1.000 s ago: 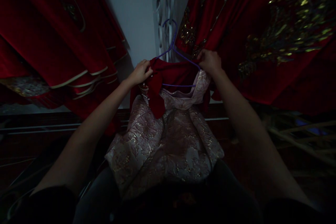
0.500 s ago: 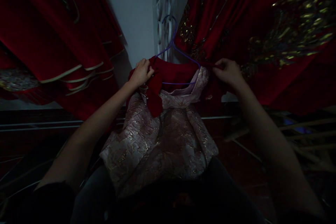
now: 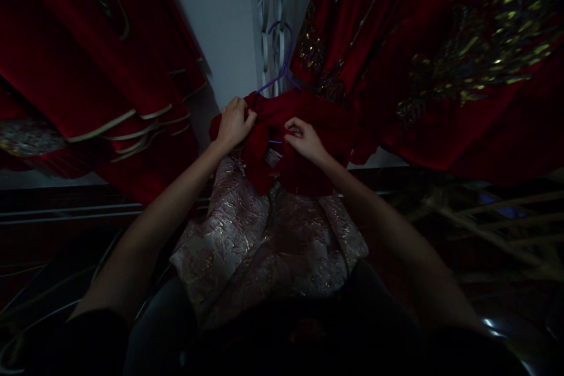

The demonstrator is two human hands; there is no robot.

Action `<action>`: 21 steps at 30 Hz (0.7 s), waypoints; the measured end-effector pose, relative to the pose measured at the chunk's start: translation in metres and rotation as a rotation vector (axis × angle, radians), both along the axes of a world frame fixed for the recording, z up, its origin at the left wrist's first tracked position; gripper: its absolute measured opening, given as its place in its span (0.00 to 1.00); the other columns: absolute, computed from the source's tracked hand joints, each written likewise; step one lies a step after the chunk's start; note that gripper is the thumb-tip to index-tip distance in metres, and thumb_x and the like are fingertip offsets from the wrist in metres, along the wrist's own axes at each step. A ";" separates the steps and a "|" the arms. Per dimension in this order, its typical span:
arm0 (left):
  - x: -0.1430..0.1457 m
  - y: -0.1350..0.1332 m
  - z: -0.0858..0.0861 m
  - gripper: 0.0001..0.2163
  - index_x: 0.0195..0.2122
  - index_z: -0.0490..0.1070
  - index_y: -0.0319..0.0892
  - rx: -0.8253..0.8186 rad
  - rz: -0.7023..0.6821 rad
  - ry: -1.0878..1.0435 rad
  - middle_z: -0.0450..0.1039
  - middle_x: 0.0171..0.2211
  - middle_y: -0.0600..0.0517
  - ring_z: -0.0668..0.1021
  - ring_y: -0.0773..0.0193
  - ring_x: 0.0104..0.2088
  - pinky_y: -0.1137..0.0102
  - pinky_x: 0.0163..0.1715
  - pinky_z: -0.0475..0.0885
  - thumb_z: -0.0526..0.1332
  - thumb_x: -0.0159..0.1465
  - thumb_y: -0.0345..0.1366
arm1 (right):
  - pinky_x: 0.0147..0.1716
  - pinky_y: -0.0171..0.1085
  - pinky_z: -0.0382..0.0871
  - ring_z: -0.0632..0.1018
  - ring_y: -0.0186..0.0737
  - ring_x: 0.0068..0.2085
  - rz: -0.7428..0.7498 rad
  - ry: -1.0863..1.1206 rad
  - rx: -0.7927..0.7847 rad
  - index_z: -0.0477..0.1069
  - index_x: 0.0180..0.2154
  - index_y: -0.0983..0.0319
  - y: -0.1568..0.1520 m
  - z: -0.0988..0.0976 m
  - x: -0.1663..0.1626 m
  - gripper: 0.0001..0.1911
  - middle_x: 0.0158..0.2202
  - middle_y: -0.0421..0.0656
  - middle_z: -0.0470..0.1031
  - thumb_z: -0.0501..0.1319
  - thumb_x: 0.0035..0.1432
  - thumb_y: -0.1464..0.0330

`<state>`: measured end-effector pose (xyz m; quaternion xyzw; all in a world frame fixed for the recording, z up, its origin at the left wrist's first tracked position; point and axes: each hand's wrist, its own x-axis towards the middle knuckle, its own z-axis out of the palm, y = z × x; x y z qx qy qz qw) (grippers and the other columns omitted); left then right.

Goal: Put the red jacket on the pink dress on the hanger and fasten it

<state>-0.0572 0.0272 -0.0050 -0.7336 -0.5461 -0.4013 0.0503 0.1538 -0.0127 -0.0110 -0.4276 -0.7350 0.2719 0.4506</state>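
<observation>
A pink-silver brocade dress (image 3: 247, 223) hangs on a purple wire hanger (image 3: 282, 73), its skirt spread toward my lap. Over its shoulders lies a red capelet (image 3: 311, 170), whose front edges nearly meet at the middle. My left hand (image 3: 235, 122) is closed on the capelet at the left shoulder. At the centre of the chest, my right hand (image 3: 305, 140) pinches the capelet's right front edge. A small gap between the edges shows part of the hanger's bar and the dress. The dress's neckline is mostly hidden under the red cloth.
Red garments with pale trim (image 3: 132, 123) hang at the left, and red cloth with gold sequins (image 3: 493, 29) hangs at the right. A pale metal lattice (image 3: 273, 6) stands behind the hanger, beside a wall (image 3: 215, 12). Wooden slats (image 3: 493, 229) lie low at the right. The light is dim.
My right hand has drawn the capelet's right side inward across the dress's shoulder to the middle of the chest, covering the neckline. My left hand has stayed at the left shoulder.
</observation>
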 end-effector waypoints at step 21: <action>0.040 -0.043 -0.014 0.03 0.33 0.65 0.41 -0.020 -0.207 0.013 0.69 0.37 0.45 0.72 0.56 0.41 0.61 0.44 0.67 0.55 0.61 0.33 | 0.33 0.33 0.64 0.67 0.31 0.30 0.081 0.095 0.183 0.59 0.31 0.59 0.010 -0.017 -0.006 0.06 0.29 0.36 0.63 0.55 0.47 0.71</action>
